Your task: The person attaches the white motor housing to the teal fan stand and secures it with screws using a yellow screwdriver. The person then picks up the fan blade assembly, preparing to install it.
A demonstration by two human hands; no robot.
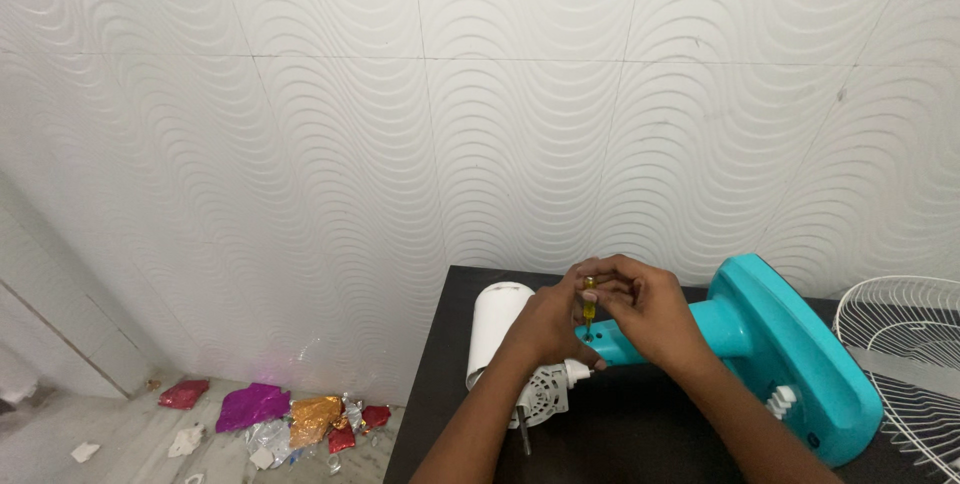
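Observation:
A turquoise fan stand (770,344) lies on its side on a dark table (440,414), with its neck pointing left toward a white fan motor housing (497,324). My right hand (640,309) is shut on a small yellow-handled screwdriver (589,306), held upright with its tip at the turquoise neck. My left hand (550,329) grips the joint between the neck and the white motor part (545,394), steadying it. A metal shaft sticks out below the motor.
A white wire fan guard (900,364) rests at the table's right edge. A wavy white tiled wall stands right behind the table. On the floor at the lower left lie crumpled shiny foil wrappers (290,414) in magenta, gold and red.

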